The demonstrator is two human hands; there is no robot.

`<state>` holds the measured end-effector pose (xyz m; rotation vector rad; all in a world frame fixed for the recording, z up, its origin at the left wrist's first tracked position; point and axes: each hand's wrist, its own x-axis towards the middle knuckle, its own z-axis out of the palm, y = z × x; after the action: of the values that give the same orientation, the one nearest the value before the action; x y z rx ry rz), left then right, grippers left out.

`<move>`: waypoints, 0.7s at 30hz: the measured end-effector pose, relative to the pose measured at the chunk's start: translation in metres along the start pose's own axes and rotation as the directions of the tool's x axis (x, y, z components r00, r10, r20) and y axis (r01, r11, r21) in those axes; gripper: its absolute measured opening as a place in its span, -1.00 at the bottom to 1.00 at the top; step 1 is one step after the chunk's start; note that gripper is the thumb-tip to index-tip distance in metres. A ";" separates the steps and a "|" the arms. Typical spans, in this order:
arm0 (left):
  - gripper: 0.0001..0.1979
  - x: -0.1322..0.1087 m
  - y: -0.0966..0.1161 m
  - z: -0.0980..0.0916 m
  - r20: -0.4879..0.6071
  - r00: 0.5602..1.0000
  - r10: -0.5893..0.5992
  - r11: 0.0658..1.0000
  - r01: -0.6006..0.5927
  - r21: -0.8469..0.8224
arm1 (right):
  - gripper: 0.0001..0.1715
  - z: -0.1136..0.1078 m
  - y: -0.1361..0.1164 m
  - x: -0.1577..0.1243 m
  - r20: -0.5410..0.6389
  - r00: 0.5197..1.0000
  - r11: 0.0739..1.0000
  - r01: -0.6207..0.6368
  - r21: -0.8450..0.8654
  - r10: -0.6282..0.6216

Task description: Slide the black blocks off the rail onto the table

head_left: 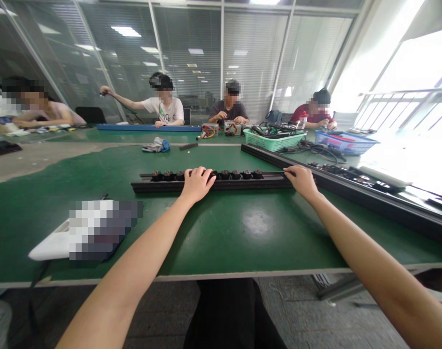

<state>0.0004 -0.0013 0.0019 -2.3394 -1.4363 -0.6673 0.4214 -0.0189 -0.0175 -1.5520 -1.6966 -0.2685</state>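
A long black rail (163, 187) lies across the green table in front of me. Along its top runs a narrow dark strip (274, 173) that carries several round black parts (236, 174) in a row. My left hand (198, 185) is closed over the middle of this row, fingers bent across the far side and thumb on the near side; it hides the parts beneath. At the right end of the strip, my right hand (302, 181) is closed in a pinch, its fingertips on the strip's end.
A longer black rail (373, 203) slants along the right. Beyond are a green basket (270, 141) of cables, a blue basket (346, 145), a cloth (156, 145) and a blue bar (148, 128). A white object (54, 242) lies front left. Several people sit opposite.
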 end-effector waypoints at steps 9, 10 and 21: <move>-0.57 0.000 -0.001 0.001 -0.015 1.000 0.008 1.000 -0.008 0.000 | -0.69 -0.001 -0.001 0.000 0.005 1.000 1.000 -0.020 -0.009 0.020; -0.57 0.000 -0.001 0.001 -0.017 1.000 0.007 1.000 -0.007 -0.002 | -0.69 -0.001 -0.001 0.000 0.005 1.000 1.000 -0.021 -0.010 0.021; -0.55 0.000 -0.001 0.001 -0.010 1.000 0.005 1.000 -0.005 -0.001 | -0.68 -0.001 0.003 -0.001 0.000 0.999 0.999 -0.032 -0.024 0.032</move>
<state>0.0000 0.0001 0.0010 -2.3366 -1.4264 -0.6773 0.4246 -0.0200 -0.0188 -1.5954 -1.6728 -0.2731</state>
